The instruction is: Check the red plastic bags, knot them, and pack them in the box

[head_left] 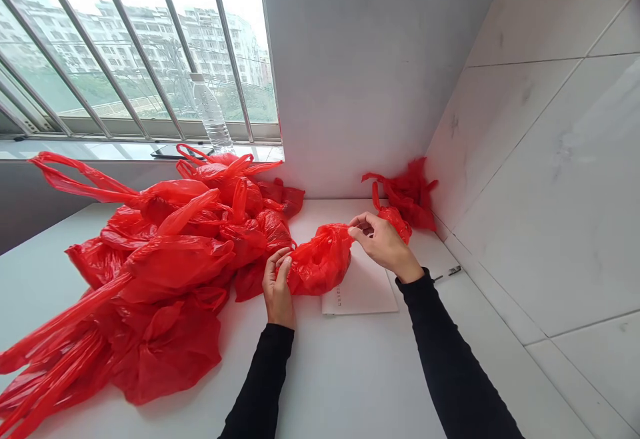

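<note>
Between my hands is a crumpled red plastic bag point(323, 262), bunched up with its top edge raised. My left hand point(279, 292) pinches its left edge between thumb and fingers. On the opposite side, my right hand point(377, 242) grips the upper right edge with the fingertips. Part of the bag covers a white sheet or booklet point(365, 289) with small print along its left side. Just beyond my right hand lies another small red bag point(395, 221). What the bags contain, if anything, cannot be made out.
A large heap of red plastic bags point(175, 259) covers the left of the white table point(340, 372). More red bag material point(413, 192) lies in the back right corner. On the sill of the barred window stands a clear plastic bottle point(213, 112). A tiled wall point(550, 179) rises at right.
</note>
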Demonstrator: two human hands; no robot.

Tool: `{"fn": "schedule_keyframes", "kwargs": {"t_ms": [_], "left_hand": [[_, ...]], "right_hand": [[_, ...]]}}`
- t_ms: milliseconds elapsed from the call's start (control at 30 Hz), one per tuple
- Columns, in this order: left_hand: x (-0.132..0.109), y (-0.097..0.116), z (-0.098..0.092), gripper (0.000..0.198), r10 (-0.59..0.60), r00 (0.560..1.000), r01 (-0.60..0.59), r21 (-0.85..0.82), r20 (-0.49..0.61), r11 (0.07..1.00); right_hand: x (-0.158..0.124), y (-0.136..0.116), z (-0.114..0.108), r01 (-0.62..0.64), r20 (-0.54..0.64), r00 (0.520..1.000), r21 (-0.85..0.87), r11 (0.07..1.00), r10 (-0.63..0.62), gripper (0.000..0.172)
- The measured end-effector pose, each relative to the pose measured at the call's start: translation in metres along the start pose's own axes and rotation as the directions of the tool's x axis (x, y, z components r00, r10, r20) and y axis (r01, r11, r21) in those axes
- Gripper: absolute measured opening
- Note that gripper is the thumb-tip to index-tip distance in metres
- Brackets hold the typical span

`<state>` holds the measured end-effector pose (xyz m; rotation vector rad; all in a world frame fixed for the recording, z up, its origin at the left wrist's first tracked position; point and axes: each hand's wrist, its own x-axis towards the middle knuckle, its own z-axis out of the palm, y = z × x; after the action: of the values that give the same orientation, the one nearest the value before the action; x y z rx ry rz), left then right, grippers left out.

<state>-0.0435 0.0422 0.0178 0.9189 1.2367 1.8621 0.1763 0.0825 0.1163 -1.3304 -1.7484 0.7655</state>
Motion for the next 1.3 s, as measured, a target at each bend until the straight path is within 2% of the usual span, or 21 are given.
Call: {"fn": "schedule_keyframes", "kwargs": {"t_ms": [133,233,300,400,500,567,700,800,933,1033,1133,1300], "left_hand": [[-0.012,0.014,0.007,0.046,0.143,0.984,-0.162,0.194,0.109,0.968],[-0.014,0.012,0.009,0.032,0.212,0.970,-0.239,0.301,0.120,0.923],[-0.010,0.007,0.007,0.026,0.235,0.969,-0.246,0.344,0.076,0.906],[0.001,-0.003,-0.001,0.030,0.241,0.968,-0.198,0.375,-0.070,0.905],[0.009,-0.008,-0.008,0.032,0.242,0.944,-0.153,0.350,-0.225,0.924],[0.010,-0.008,-0.008,0.035,0.233,0.940,-0.147,0.319,-0.251,0.936],[0.002,0.000,-0.002,0.050,0.214,0.961,-0.154,0.304,-0.174,0.940],[-0.002,0.005,0.000,0.042,0.195,0.969,-0.134,0.333,-0.155,0.933],[0.001,0.008,-0.005,0.039,0.187,0.961,-0.114,0.328,-0.202,0.938],[0.004,0.011,-0.008,0.037,0.186,0.964,-0.129,0.276,-0.190,0.952],[0.005,0.012,-0.008,0.031,0.200,0.967,-0.166,0.203,-0.157,0.965],[-0.003,0.022,-0.004,0.023,0.184,0.980,-0.175,0.106,-0.077,0.979]], "right_hand": [[-0.008,-0.010,0.012,-0.026,0.119,0.992,-0.103,0.994,0.038,0.043],[-0.009,-0.012,0.017,0.016,0.140,0.990,-0.136,0.991,0.003,0.031],[-0.006,-0.009,0.016,0.019,0.101,0.995,-0.112,0.993,-0.008,0.022],[0.002,0.002,0.008,-0.007,-0.054,0.999,-0.036,0.999,0.005,0.018],[0.008,0.011,0.001,-0.012,-0.169,0.985,0.046,0.999,0.020,0.019],[0.008,0.013,-0.001,-0.001,-0.164,0.986,0.088,0.996,0.016,0.019],[0.003,0.004,0.002,0.056,-0.055,0.997,0.101,0.993,-0.050,0.019],[-0.001,-0.005,0.003,0.079,-0.001,0.997,0.082,0.993,-0.079,0.021],[-0.002,-0.006,-0.002,0.065,-0.037,0.997,0.047,0.997,-0.063,0.028],[0.000,0.001,-0.008,0.043,-0.057,0.998,0.018,0.999,-0.042,0.022],[0.002,0.007,-0.013,0.029,-0.024,0.999,0.013,0.999,-0.029,0.018],[-0.006,-0.005,-0.020,0.029,0.034,0.999,-0.043,0.999,-0.027,0.040]]}}
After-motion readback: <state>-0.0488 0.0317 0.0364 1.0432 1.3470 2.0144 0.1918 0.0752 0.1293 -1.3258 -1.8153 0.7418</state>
